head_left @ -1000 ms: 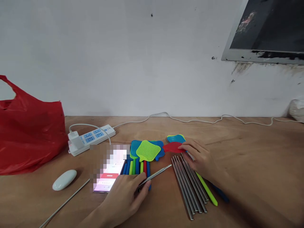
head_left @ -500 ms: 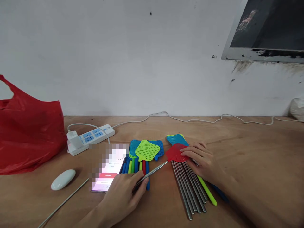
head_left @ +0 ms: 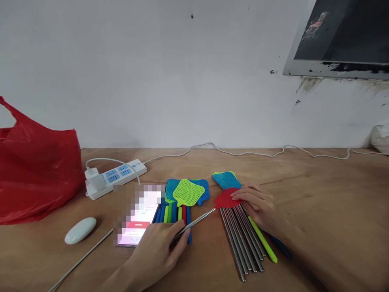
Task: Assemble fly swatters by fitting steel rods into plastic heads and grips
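My left hand is closed round a thin metal rod that slants up to the right. The rod's tip meets the narrow neck of a red fly swatter head; whether it sits inside the neck I cannot tell. My right hand grips the red head's right edge, with its thumb hidden. Several bare metal rods lie beneath that hand, beside a lime green handle. Behind the red head is a blue fly swatter head. A lime fly swatter head tops a pile above several coloured handles.
A lit phone lies left of the pile. Further left are a white mouse, a power strip with a plugged-in charger and a red plastic bag. A white cable runs along the wall.
The red head has shifted slightly right and down and tilted, still in my right hand. My left hand and the rod have barely moved.
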A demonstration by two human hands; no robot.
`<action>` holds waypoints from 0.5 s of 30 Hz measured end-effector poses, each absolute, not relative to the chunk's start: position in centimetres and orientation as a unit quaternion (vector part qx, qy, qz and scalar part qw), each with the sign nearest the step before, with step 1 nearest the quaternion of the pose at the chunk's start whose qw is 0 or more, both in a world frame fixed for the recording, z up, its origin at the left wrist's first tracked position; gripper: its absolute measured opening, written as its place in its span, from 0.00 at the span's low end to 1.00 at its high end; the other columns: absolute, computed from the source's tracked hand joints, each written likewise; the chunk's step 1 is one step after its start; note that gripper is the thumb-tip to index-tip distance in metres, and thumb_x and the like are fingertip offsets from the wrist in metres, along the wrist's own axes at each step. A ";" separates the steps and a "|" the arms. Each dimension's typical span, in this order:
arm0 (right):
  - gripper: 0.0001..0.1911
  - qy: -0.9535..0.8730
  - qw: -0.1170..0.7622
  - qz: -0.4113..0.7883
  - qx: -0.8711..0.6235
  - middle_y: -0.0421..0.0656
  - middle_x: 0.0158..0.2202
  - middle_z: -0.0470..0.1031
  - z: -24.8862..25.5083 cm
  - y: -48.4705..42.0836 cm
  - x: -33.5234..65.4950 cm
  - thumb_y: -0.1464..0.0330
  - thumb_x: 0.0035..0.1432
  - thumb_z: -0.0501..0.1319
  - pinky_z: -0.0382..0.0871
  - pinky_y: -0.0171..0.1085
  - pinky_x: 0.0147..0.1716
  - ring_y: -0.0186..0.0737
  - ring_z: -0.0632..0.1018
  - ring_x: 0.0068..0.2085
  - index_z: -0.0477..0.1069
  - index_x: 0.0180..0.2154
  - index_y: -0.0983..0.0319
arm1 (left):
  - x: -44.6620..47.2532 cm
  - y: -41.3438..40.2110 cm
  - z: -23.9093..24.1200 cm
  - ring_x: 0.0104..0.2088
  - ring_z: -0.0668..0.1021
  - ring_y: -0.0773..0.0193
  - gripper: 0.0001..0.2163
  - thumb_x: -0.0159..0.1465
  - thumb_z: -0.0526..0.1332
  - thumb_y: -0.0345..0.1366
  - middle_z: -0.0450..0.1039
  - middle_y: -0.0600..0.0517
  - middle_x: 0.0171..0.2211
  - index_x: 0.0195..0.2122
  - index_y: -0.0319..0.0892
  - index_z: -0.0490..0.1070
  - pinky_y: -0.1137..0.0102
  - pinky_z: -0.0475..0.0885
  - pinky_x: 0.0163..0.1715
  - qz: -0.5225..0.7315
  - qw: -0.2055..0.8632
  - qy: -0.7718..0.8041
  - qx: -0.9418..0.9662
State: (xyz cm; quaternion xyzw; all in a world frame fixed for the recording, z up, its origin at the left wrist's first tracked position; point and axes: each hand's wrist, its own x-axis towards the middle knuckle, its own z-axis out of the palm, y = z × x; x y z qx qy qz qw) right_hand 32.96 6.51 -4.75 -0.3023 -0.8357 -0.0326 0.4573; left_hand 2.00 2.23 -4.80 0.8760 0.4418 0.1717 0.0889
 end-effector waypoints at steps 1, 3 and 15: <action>0.14 -0.836 0.459 -0.026 -0.300 0.43 0.38 0.83 -4.7 6.5 32.9 0.78 0.64 0.57 0.75 0.45 0.42 0.43 0.80 0.40 0.76 0.43 0.57 | 2.0 2.2 -4.7 0.22 0.75 0.59 0.18 0.74 0.46 0.40 0.71 0.52 0.21 0.31 0.44 0.70 0.67 0.55 0.22 0.168 0.090 0.441 0.877; 0.14 -0.838 0.458 -0.019 -0.296 0.43 0.38 0.83 -4.6 6.4 32.9 0.78 0.65 0.56 0.76 0.45 0.42 0.43 0.81 0.40 0.77 0.43 0.56 | 2.1 2.2 -4.6 0.22 0.74 0.60 0.19 0.74 0.45 0.40 0.71 0.52 0.21 0.31 0.44 0.70 0.67 0.54 0.22 0.161 0.094 0.442 0.877; 0.14 -0.831 0.479 0.062 -0.278 0.43 0.36 0.81 -4.0 6.1 32.5 0.78 0.64 0.57 0.74 0.46 0.42 0.43 0.80 0.39 0.77 0.40 0.57 | 1.9 2.3 -5.1 0.21 0.72 0.61 0.19 0.74 0.44 0.42 0.70 0.53 0.22 0.29 0.44 0.67 0.68 0.52 0.22 0.149 0.099 0.450 0.875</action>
